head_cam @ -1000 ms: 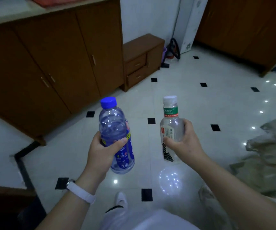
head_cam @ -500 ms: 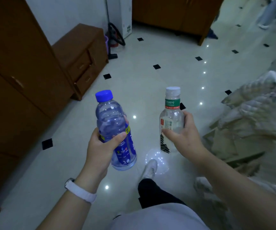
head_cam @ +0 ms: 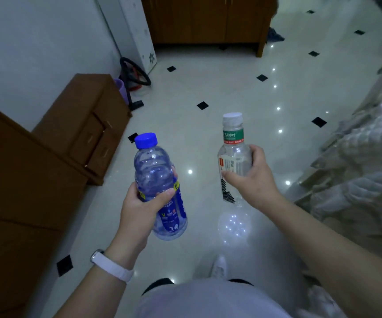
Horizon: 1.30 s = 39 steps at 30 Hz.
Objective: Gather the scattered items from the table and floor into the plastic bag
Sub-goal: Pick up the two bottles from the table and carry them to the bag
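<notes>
Head view: left hand (head_cam: pixel 139 210) grips blue-capped bottle (head_cam: pixel 160 191), right hand (head_cam: pixel 252 177) grips white-capped bottle (head_cam: pixel 232 157), fingers wrapped round both, likely carrying them bagward.

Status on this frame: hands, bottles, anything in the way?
Left hand grips blue-capped bottle, right hand grips white-capped bottle. Both bottles upright, off the floor. Pale crumpled heap to the right, touching neither hand.

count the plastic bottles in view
2. The clear blue-capped plastic bottle is gripped in the left hand; the clear white-capped, green-labelled plastic bottle is in the right hand. Others may be hidden out of view.
</notes>
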Tool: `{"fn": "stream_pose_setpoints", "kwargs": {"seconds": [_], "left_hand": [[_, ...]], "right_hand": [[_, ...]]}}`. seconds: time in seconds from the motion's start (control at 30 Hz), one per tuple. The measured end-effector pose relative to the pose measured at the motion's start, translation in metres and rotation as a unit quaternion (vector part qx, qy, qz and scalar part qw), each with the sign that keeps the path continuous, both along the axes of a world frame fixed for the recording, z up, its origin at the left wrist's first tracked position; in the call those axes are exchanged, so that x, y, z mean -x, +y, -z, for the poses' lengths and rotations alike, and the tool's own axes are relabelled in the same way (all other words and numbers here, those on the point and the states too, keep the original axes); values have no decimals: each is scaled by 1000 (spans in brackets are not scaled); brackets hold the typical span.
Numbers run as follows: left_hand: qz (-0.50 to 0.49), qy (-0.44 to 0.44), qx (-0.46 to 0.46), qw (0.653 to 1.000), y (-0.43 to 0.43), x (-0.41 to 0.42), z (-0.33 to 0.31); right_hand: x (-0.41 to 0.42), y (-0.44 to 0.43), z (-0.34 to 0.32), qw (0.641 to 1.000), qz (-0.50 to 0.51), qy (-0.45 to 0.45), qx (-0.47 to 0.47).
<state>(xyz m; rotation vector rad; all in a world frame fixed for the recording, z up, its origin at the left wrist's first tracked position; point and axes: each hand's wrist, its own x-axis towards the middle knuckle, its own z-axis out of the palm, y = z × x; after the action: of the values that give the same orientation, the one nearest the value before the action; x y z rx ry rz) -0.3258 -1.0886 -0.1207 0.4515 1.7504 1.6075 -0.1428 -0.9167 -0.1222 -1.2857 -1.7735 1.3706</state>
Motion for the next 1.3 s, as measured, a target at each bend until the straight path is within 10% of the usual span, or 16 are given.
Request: {"fn": "stream_pose_setpoints", "kwargs": {"seconds": [0.8,1.3], "left_hand": [[253,-34,10,967,422,228,26],[384,-19,67,921,655,179,47]], "right_hand": [[165,291,-23,962,258,-74,-49],[119,471,26,923,383,-38,15]]}}
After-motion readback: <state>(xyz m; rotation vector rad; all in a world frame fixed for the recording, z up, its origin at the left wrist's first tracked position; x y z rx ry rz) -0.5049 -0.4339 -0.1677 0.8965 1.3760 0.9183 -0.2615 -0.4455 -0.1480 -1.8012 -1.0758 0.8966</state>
